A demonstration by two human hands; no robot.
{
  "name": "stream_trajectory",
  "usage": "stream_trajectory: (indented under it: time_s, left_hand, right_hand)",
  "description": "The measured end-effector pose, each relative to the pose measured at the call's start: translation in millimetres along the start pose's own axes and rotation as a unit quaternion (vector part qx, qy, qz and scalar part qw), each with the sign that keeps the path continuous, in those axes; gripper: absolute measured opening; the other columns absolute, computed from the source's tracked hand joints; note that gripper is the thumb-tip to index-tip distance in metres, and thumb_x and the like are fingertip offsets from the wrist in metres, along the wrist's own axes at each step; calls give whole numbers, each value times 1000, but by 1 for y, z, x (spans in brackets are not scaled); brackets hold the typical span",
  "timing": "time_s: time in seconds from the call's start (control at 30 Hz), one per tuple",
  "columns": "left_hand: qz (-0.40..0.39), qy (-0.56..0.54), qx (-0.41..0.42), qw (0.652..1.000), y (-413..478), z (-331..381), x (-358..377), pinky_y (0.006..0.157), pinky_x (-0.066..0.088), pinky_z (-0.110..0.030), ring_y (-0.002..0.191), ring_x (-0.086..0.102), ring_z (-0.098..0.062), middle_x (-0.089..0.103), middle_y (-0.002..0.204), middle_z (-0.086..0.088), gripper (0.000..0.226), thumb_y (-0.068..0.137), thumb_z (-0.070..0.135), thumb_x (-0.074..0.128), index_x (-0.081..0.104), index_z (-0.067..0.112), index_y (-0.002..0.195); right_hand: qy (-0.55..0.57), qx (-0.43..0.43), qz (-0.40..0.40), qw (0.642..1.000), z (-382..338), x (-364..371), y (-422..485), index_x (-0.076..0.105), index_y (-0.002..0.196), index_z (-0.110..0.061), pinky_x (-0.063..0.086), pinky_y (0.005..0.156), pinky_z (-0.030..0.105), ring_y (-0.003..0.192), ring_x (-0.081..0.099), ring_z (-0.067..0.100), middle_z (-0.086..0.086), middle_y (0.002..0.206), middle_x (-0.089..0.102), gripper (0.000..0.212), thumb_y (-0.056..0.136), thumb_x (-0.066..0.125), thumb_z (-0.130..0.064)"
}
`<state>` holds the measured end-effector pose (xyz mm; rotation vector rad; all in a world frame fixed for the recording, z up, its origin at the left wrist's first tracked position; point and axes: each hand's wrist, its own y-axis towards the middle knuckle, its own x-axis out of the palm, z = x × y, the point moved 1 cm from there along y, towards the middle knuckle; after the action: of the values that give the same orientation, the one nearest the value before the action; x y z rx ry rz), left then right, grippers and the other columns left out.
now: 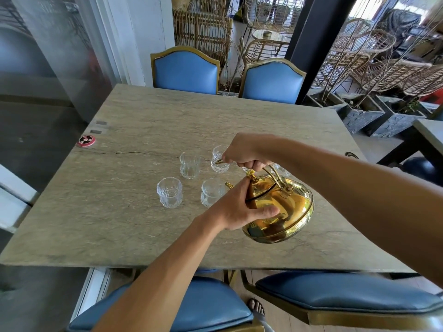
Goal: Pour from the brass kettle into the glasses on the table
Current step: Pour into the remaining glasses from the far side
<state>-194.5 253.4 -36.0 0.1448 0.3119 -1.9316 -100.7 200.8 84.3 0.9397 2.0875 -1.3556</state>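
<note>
A shiny brass kettle (285,212) hangs tilted to the left above the stone table (124,226), its spout over the rim of a front glass (211,191). My right hand (244,153) grips the kettle's arched handle from above. My left hand (242,207) presses on the kettle's lid and body, fingers around the knob. Several cut-glass tumblers stand in a cluster: one at the front left (169,192), one behind it (189,165), one partly behind my right hand (219,159), and another mostly hidden behind the kettle's handle (281,170).
Two blue padded chairs (187,70) stand at the table's far side, two more (347,298) at the near side. A round red call button (86,140) lies near the left edge. Rattan chairs and stone planters (364,116) fill the area at right.
</note>
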Motion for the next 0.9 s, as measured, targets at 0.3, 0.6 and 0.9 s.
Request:
stream_trajectory:
  time_s: [0.3,0.6,0.9]
  left_hand:
    - [-7,-2,-9,1000,-3,4,-1,108,50,-34,120,66,-10,70,129,5,74,83,49,86,46,23,140]
    - [-4,-16,-4,1000,-3,6,-2,110,51,-36,120,67,-12,71,128,4,76,76,52,82,47,26,138]
    - [-6,-22,-9,1000,-2,7,-4,107,50,-30,118,66,-7,70,127,8,74,77,50,81,46,28,138]
  right_hand:
    - [-3,-1,2,1000,-1,-1,-4,48,69,-11,22,37,18,39,27,13,2,52,37,31,98,54,-18]
    - [-3,2,-2,1000,-2,-2,-3,48,71,-11,22,37,18,39,26,12,1,52,36,30,100,53,-18]
    - [-8,9,-6,1000,-7,-1,-3,49,71,-11,22,37,18,38,26,12,1,51,36,29,100,52,-17]
